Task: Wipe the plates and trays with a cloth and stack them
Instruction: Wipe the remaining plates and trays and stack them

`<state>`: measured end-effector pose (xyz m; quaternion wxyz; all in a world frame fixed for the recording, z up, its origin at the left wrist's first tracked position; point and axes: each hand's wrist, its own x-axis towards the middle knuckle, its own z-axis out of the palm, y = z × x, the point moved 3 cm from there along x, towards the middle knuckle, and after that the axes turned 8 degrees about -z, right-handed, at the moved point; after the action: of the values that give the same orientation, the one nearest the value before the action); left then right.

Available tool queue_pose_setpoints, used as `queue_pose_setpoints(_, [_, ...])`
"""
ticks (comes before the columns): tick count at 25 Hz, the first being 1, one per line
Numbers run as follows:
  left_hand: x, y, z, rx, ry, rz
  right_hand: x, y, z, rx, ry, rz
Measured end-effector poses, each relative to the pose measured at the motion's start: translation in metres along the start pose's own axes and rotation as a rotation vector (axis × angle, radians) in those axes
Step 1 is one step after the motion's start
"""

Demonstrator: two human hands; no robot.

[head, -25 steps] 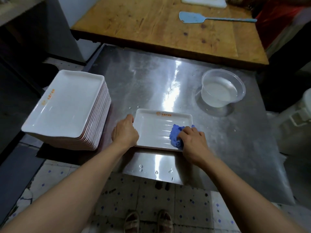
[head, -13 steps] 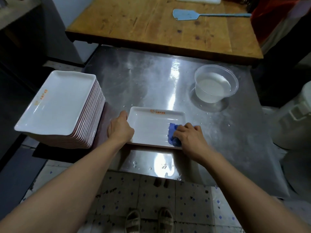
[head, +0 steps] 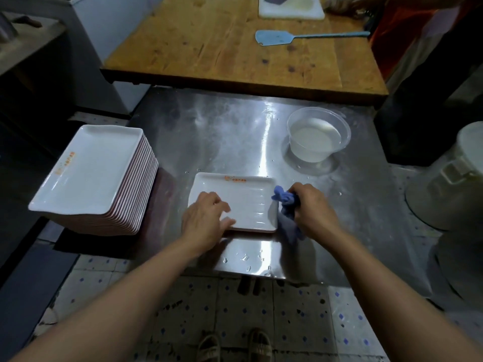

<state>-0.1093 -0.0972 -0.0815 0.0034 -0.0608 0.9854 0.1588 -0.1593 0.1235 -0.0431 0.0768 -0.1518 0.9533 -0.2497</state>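
Observation:
A white rectangular tray [head: 245, 197] with an orange logo lies flat near the front edge of the steel table [head: 230, 131]. My left hand [head: 205, 220] rests over its near left corner, fingers on the rim and inner surface. My right hand [head: 311, 210] grips a bunched blue cloth [head: 286, 205] just off the tray's right edge, part of the cloth hanging down. A tall stack of matching white trays [head: 96, 176] stands at the left.
A clear plastic bowl of water [head: 317, 134] sits at the table's back right. Behind is a wooden table [head: 235, 48] with a blue spatula [head: 277, 37] and white board [head: 290, 6]. A white bucket [head: 454, 178] stands at the right. Water drops dot the table's front edge.
My right hand has pulled the cloth off the tray's surface to its right edge. My left hand has shifted from the left rim onto the tray's near left corner.

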Motion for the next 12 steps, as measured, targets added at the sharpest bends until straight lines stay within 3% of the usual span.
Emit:
queue_pose_setpoints(3, [-0.001,0.018,0.010,0.099,-0.114,0.111,-0.004,0.001,-0.009,0.068,0.060,0.040])
queue_pose_setpoints(7, [0.001,0.024,0.012,0.218,-0.104,0.158,-0.014,0.007,-0.014,0.080,0.106,0.076])
queue_pose_setpoints(12, [-0.014,0.036,-0.014,0.147,0.088,0.343,-0.021,0.015,-0.021,0.145,0.188,0.118])
